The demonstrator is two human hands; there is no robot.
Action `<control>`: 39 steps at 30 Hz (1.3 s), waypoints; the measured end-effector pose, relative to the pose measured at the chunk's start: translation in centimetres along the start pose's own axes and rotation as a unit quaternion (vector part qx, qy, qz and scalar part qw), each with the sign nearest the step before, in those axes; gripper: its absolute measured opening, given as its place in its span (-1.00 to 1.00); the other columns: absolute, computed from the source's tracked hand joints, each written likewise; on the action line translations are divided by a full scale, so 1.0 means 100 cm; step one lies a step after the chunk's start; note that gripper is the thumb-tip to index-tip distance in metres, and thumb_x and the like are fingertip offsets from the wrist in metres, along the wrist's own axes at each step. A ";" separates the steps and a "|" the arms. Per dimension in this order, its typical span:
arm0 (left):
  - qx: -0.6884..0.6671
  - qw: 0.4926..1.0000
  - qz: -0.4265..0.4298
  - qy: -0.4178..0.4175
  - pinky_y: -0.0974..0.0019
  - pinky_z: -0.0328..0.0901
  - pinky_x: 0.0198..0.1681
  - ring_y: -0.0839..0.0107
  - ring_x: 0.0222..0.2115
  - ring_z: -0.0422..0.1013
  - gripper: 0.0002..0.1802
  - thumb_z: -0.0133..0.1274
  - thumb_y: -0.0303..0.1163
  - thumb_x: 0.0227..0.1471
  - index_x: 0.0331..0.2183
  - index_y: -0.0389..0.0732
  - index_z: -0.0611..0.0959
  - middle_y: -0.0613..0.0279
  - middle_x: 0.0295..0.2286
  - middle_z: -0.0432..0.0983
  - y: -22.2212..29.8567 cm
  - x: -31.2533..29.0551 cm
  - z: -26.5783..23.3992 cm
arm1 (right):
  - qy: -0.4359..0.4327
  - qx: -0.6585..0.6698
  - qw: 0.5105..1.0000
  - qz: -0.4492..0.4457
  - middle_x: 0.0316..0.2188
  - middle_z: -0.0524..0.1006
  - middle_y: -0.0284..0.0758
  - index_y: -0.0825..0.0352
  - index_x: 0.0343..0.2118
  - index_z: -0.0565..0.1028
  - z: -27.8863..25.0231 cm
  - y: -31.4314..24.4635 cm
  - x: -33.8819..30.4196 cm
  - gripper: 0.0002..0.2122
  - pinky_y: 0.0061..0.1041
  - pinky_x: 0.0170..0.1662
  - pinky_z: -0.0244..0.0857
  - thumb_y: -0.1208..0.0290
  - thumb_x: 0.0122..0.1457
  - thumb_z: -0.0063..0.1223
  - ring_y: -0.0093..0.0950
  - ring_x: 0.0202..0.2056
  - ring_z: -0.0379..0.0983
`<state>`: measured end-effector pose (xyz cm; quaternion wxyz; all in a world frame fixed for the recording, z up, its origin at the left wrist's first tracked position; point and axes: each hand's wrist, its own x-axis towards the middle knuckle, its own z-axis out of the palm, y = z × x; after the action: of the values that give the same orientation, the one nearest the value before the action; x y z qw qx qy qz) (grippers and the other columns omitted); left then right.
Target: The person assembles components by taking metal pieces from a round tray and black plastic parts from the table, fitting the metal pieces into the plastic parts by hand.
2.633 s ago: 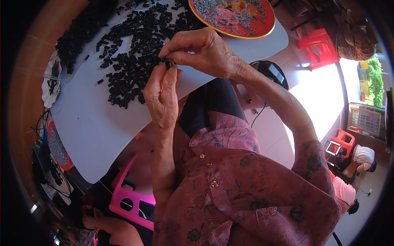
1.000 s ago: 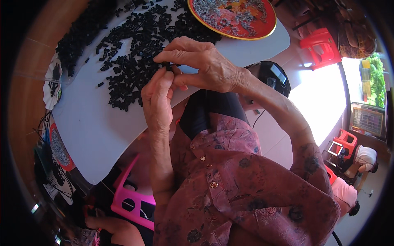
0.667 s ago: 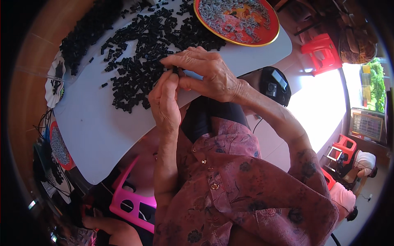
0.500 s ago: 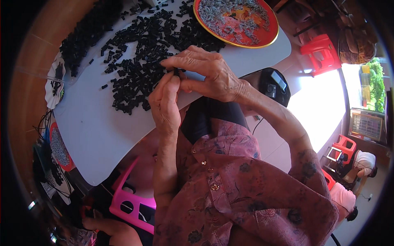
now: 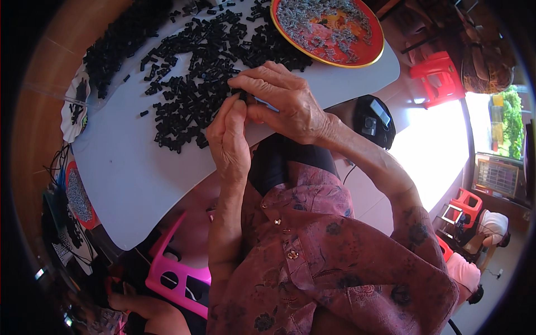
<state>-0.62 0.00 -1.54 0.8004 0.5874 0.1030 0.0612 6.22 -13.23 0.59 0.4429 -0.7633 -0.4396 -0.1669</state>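
My left hand [image 5: 229, 137] and my right hand [image 5: 287, 103] meet above the near edge of a pale table [image 5: 128, 184]. Pinched between their fingertips is a small black plastic piece [image 5: 243, 96], mostly covered by the fingers. My left thumb presses against its near side, while the right fingers curve over it from above. Just beyond the hands spreads a pile of similar black plastic pieces [image 5: 184, 111]. At the far right of the table, a round red tray [image 5: 375, 47] with a yellow rim holds many small silvery metal parts [image 5: 296, 22].
A darker heap of black pieces [image 5: 111, 50] lies at the far left, beside a white scalloped dish [image 5: 70, 120]. Pink stool [image 5: 178, 273] stands lower left near another person's leg [image 5: 156, 312]. Red stools [image 5: 435, 78] and seated people [image 5: 466, 268] are at right.
The view has shifted slightly, so the table and tray sit a little differently. Both hands stay together at the black piece, with small finger movements.
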 end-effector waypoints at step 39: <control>0.194 0.960 0.203 0.009 0.50 0.22 -0.37 0.59 -0.45 0.29 -0.62 -0.14 -0.27 0.20 -0.17 -0.44 0.51 0.26 -0.48 0.45 -0.008 -0.001 0.010 | 0.115 -0.104 0.987 -0.030 -0.30 0.44 -0.13 0.48 -0.21 0.45 0.028 0.008 -0.027 -0.59 -0.36 -0.30 0.30 0.56 -0.23 0.18 -0.22 -0.37 0.37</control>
<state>-0.49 -1.14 -2.00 0.6407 0.7395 -0.0008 0.2065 4.96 -12.49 -3.14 0.4035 -0.7674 -0.3888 -0.3115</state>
